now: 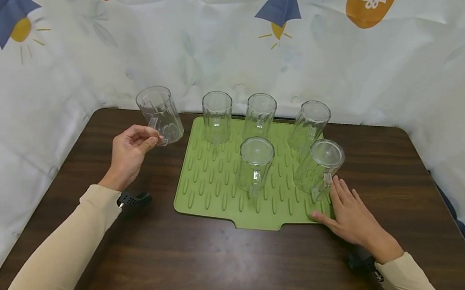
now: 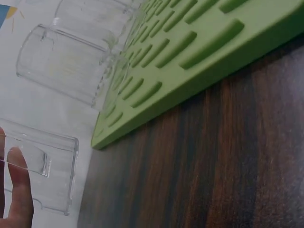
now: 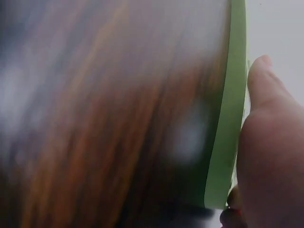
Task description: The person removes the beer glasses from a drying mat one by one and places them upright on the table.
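Observation:
My left hand (image 1: 131,152) pinches a clear glass mug (image 1: 167,117) by its handle, just left of the green drying mat (image 1: 207,204). The mug tilts in the head view; the left wrist view shows fingers (image 2: 20,183) at its handle. At the mat's front right corner lies my right hand (image 1: 353,216), fingers straight and thumb over the edge. Its fingertips are right beside a glass mug (image 1: 312,173) on the mat. From the right wrist, the thumb (image 3: 266,85) shows along the mat's green edge (image 3: 228,109).
Three glass mugs stand along the mat's back: left (image 1: 216,119), middle (image 1: 260,116) and right (image 1: 310,127). Another mug (image 1: 254,166) stands at the front middle. Dark wooden table (image 1: 212,273) surrounds the mat, and a patterned white cloth (image 1: 211,45) hangs behind it.

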`<action>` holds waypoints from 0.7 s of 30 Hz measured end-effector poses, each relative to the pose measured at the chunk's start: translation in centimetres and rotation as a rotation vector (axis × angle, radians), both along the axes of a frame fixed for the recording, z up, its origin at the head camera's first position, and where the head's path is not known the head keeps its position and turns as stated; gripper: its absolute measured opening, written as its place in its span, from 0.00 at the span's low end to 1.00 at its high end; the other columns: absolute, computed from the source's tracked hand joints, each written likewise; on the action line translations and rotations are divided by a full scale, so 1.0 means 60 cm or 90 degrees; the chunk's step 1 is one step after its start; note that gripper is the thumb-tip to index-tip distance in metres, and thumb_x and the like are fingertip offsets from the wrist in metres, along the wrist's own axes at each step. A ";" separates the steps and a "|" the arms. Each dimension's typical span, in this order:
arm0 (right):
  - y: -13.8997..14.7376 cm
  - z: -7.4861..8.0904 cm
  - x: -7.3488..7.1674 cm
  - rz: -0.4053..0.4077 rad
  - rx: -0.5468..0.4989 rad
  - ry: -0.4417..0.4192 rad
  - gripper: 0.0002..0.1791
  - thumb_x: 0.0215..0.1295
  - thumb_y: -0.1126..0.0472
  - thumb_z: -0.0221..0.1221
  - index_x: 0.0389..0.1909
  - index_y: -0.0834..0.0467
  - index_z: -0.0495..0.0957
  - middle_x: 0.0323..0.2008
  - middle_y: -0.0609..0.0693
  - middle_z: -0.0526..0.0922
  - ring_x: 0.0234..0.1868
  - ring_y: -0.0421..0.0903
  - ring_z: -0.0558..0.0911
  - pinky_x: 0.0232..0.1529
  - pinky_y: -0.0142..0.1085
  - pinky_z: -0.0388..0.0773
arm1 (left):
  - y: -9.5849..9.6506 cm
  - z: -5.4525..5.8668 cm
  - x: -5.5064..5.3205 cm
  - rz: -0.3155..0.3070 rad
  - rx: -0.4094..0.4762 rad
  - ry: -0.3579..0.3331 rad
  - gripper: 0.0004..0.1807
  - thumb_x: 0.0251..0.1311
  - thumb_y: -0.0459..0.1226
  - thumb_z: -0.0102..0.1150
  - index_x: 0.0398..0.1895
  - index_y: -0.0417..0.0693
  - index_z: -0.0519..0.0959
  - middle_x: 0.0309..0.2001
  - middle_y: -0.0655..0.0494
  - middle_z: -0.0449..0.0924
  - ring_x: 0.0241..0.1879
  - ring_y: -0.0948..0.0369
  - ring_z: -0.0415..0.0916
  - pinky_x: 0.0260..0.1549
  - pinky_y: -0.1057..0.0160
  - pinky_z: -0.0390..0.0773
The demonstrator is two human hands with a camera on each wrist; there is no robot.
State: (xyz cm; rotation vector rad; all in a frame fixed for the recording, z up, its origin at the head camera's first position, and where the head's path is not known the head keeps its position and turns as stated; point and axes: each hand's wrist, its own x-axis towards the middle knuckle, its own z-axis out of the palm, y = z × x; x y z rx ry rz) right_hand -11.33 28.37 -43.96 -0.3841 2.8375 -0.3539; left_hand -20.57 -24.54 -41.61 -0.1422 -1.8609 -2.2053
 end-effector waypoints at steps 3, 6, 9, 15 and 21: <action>-0.003 -0.002 0.000 -0.002 0.002 -0.007 0.60 0.71 0.28 0.52 0.81 0.69 0.39 0.83 0.69 0.36 0.84 0.69 0.43 0.80 0.70 0.43 | 0.001 -0.007 -0.009 0.007 -0.013 -0.006 0.05 0.64 0.21 0.62 0.39 0.35 0.81 0.35 0.57 0.87 0.38 0.65 0.88 0.43 0.72 0.88; -0.005 -0.004 0.000 -0.005 0.006 -0.008 0.61 0.71 0.28 0.52 0.81 0.69 0.39 0.83 0.68 0.35 0.84 0.69 0.42 0.80 0.70 0.42 | 0.001 -0.013 -0.018 0.010 -0.018 -0.010 0.05 0.64 0.21 0.62 0.40 0.34 0.81 0.35 0.57 0.87 0.38 0.65 0.88 0.43 0.72 0.87; -0.006 -0.004 0.001 -0.005 0.009 -0.007 0.60 0.72 0.28 0.51 0.81 0.69 0.39 0.83 0.68 0.34 0.84 0.69 0.42 0.80 0.70 0.43 | 0.002 -0.019 -0.027 0.014 -0.019 -0.017 0.05 0.64 0.22 0.63 0.40 0.34 0.82 0.35 0.57 0.87 0.38 0.66 0.88 0.44 0.72 0.87; -0.006 -0.007 0.002 -0.003 0.009 -0.004 0.59 0.72 0.28 0.51 0.81 0.69 0.40 0.83 0.67 0.34 0.84 0.69 0.42 0.80 0.70 0.43 | 0.003 -0.030 -0.040 0.019 -0.036 -0.029 0.06 0.63 0.22 0.64 0.40 0.36 0.83 0.35 0.59 0.87 0.38 0.66 0.88 0.42 0.73 0.87; -0.003 -0.010 0.000 -0.006 0.017 -0.004 0.60 0.71 0.27 0.51 0.81 0.68 0.40 0.84 0.67 0.34 0.84 0.68 0.42 0.80 0.69 0.43 | 0.008 -0.039 -0.052 0.023 -0.047 -0.027 0.06 0.62 0.21 0.64 0.40 0.35 0.83 0.35 0.60 0.87 0.37 0.66 0.88 0.41 0.74 0.87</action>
